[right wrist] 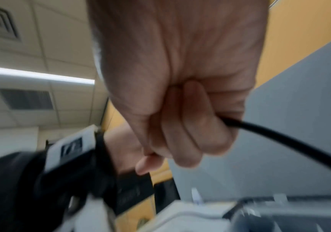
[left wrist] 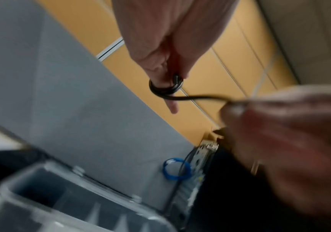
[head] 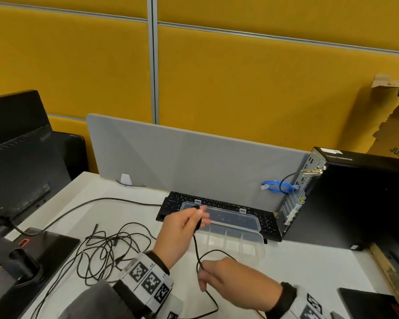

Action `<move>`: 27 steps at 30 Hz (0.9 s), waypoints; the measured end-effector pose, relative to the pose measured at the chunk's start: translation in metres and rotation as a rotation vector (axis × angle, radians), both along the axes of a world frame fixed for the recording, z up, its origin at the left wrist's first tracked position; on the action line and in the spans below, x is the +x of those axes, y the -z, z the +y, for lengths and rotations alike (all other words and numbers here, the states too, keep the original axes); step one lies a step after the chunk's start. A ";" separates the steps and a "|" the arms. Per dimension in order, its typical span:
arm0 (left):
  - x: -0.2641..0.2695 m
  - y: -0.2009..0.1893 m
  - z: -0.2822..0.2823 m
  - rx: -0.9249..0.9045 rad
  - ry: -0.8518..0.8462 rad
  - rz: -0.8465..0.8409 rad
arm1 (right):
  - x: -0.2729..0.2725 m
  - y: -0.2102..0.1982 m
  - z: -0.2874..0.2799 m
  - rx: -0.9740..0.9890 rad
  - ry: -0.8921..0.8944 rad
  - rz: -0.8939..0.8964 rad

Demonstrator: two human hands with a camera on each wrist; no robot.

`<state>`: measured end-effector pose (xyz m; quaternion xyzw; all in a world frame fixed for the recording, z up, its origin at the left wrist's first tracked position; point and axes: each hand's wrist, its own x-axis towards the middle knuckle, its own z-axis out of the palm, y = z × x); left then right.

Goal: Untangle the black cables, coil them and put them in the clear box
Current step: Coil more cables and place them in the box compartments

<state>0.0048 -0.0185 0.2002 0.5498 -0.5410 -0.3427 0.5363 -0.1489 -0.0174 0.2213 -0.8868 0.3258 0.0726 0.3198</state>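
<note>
- Black cable (head: 196, 249) runs between the two hands, low in the head view at about 6 o'clock, so the coiling step looks to be in hand.
- Nearest, the right hand (head: 228, 280) has its fingers (right wrist: 190, 125) curled round the cable, which comes out of the fist toward 4 o'clock in the right wrist view.
- From there the cable goes up toward 12 o'clock to the left hand (head: 182, 229).
- A few small loops (left wrist: 165, 87) are wound round one finger of the left hand, with the thumb pressed near them; the blur hides the rest of that grip.
- Next, I think the right hand should feed more cable round that finger, keeping it snug so the loops do not slip off.
- At 9 o'clock from the hands, a tangled pile (head: 106, 249) of black cables lies on the white desk (head: 309, 261), not yet sorted.
- Farther off, just past the left hand at 1 o'clock, the clear box (head: 251, 249) stands open; I see no cable in it.
- Behind it lies a black keyboard (head: 270, 223).
</note>
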 end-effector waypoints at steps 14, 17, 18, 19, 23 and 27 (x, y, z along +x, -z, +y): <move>-0.004 -0.018 0.005 0.070 0.197 0.376 | 0.001 0.019 -0.010 -0.003 0.107 -0.220; 0.004 0.001 0.002 0.031 0.057 0.033 | -0.003 0.000 -0.009 -0.097 0.056 -0.195; 0.006 0.005 0.003 0.047 0.052 -0.069 | -0.006 -0.009 -0.011 -0.144 0.084 -0.220; 0.008 0.007 0.003 0.088 0.077 -0.123 | -0.010 -0.018 -0.016 -0.186 0.139 -0.273; 0.003 -0.011 0.015 0.335 0.466 0.255 | -0.013 -0.027 -0.042 -0.290 0.382 -0.568; -0.002 -0.029 0.015 0.160 0.459 0.460 | -0.006 0.002 -0.046 -0.122 0.292 -0.387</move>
